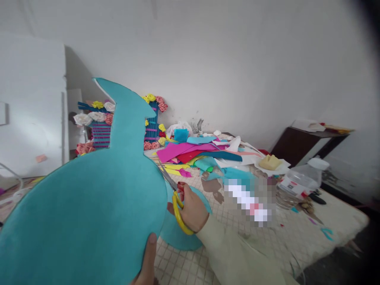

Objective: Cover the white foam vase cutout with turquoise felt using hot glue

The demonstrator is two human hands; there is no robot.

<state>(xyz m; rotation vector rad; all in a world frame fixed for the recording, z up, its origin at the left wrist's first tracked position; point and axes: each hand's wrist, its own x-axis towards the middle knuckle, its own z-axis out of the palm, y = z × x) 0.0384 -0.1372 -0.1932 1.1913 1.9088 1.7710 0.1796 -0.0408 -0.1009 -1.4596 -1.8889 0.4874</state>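
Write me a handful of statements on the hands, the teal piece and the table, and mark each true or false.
1. The right hand holds yellow-handled scissors. True.
2. The left hand has its thumb on the front of the large teal piece. True.
3. The large teal piece lies flat on the table. False: it is held up, above the table.
4. The clear plastic bottle is to the left of the large teal piece. False: the bottle is to its right.
5. A magenta strip lies among the scraps on the table. True.
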